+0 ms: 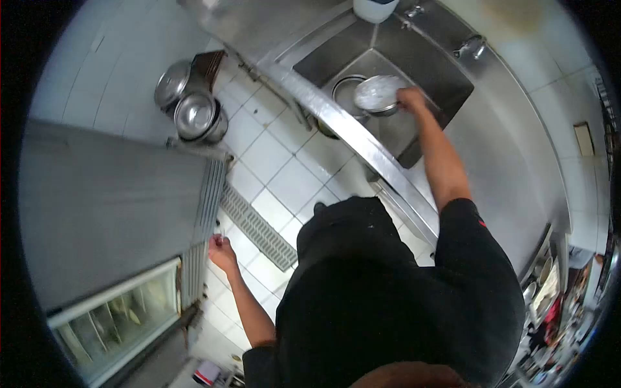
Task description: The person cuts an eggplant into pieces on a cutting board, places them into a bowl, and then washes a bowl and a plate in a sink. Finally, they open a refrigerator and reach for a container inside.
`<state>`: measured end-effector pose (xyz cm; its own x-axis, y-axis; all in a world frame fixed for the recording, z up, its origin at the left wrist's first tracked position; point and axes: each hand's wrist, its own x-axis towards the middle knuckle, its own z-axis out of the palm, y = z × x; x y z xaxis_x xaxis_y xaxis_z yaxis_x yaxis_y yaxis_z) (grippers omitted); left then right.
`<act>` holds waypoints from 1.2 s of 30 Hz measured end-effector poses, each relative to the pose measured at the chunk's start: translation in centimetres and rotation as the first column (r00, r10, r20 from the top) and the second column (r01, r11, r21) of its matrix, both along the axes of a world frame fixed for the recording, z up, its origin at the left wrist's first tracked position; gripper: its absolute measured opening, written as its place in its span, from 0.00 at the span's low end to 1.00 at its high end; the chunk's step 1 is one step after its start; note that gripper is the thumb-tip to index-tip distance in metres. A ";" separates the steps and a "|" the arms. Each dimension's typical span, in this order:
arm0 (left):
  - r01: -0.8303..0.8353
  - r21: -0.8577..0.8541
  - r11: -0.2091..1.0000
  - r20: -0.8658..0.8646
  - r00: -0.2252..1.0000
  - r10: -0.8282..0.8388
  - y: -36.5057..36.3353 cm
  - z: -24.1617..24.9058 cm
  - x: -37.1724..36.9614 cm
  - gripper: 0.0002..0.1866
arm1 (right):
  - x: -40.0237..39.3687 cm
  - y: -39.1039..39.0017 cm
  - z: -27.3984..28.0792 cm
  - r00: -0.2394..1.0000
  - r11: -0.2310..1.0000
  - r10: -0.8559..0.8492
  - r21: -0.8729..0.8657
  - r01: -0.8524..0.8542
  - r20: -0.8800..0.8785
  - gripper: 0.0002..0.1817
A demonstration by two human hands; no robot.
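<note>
My right hand (410,99) reaches over the sink (446,84), its fingers closed on the edge of a round metal bowl (378,94). Whitish, shiny stuff that looks like plastic film fills or covers the bowl. Just left of it, a second round metal container (347,90) sits in the basin, partly hidden behind the bowl. Off to the left, my left hand (221,251) hangs low beside the ridged edge of a grey cabinet. Its fingers are curled together; whatever may be between them is too small to make out.
Metal pots (196,116) stand on the floor by the wall. A drain grate (259,226) lies in the white tiles. The sink's front edge (349,132) runs before me. Taps (471,48) are at its back. A glass-fronted compartment (119,317) is at lower left.
</note>
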<state>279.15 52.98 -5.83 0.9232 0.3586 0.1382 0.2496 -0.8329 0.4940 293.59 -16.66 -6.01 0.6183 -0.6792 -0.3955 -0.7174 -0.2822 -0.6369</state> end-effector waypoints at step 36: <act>0.667 -0.713 0.216 -0.075 0.234 -0.969 -53.4 5.4 31.1 0.22 | -6.4 -10.5 -0.7 0.925 0.911 0.362 -0.166 -0.377 -0.112 0.09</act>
